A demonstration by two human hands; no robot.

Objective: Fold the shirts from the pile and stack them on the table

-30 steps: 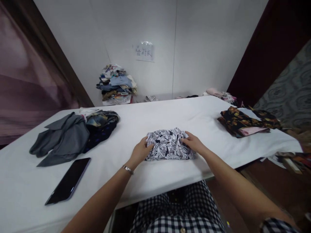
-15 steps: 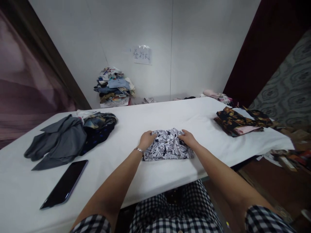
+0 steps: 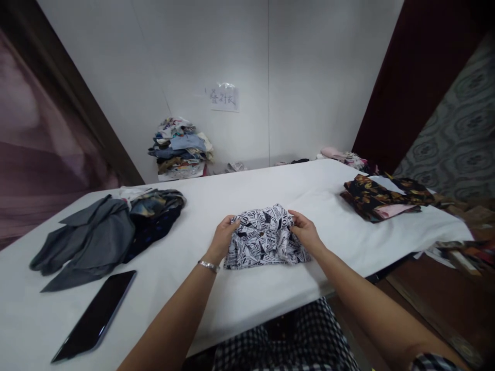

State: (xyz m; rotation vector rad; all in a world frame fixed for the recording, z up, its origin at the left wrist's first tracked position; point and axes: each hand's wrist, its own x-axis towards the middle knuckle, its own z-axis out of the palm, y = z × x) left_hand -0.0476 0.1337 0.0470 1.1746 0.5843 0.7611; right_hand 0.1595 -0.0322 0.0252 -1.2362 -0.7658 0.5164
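Observation:
A folded shirt (image 3: 263,239) with black lettering on white lies before me on the white-covered table (image 3: 216,206). One button shows near its middle. My left hand (image 3: 223,234), a silver bracelet at its wrist, pinches the upper left corner of the shirt. At the upper right corner, my right hand (image 3: 305,231) grips the cloth between thumb and fingers. The shirt's far edge looks slightly raised between my hands, while its near edge rests on the table.
Loose grey clothing (image 3: 96,232) and a dark blue garment (image 3: 152,232) lie at the left, with a black phone (image 3: 96,314) nearer me. Folded dark floral clothes (image 3: 371,193) sit at the right. Behind the table, a clothes pile (image 3: 181,147) stands below a paper sign (image 3: 225,98).
My hands have moved slightly apart and the shirt's far edge has come up a little toward me. The camera view has tilted slightly upward.

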